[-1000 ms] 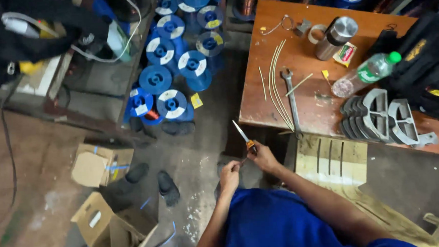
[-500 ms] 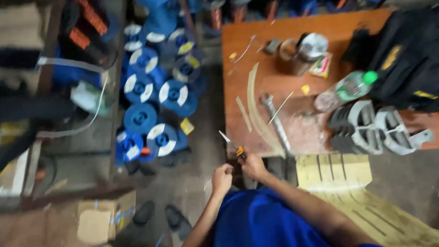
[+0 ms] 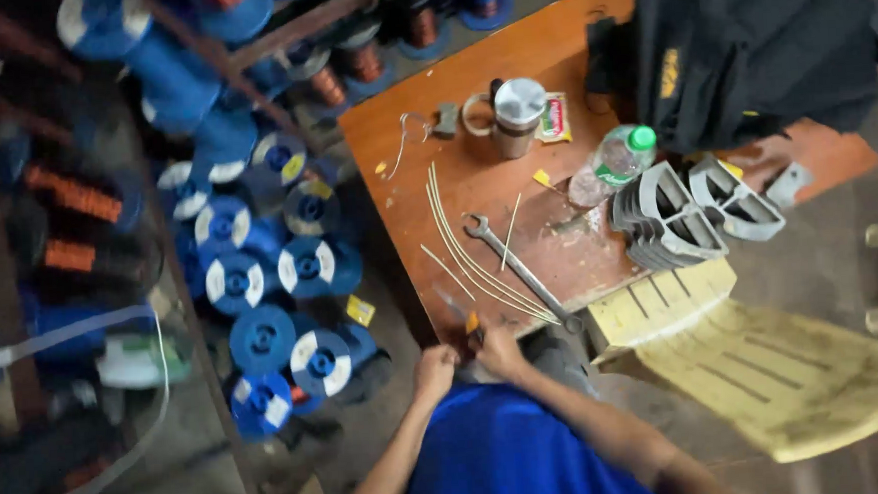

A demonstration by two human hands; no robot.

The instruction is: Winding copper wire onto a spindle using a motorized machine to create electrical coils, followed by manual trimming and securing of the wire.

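My left hand and my right hand are close together just below the near edge of the orange-brown wooden table. My right hand grips a small orange-handled tool whose thin blade points up and left over the table edge. My left hand is curled shut beside it; whether it pinches anything is hidden. Several long thin pale strips and a metal spanner lie on the table just above my hands. Both arms come out of blue sleeves.
On the table stand a lidded metal mug, a green-capped plastic bottle, grey ribbed parts and a black bag. Blue wire spools crowd the floor at left. A yellow chair sits at right.
The view has swung and closed in on the table. My hands stay together at the table edge, the right one still holding the orange-handled tool.
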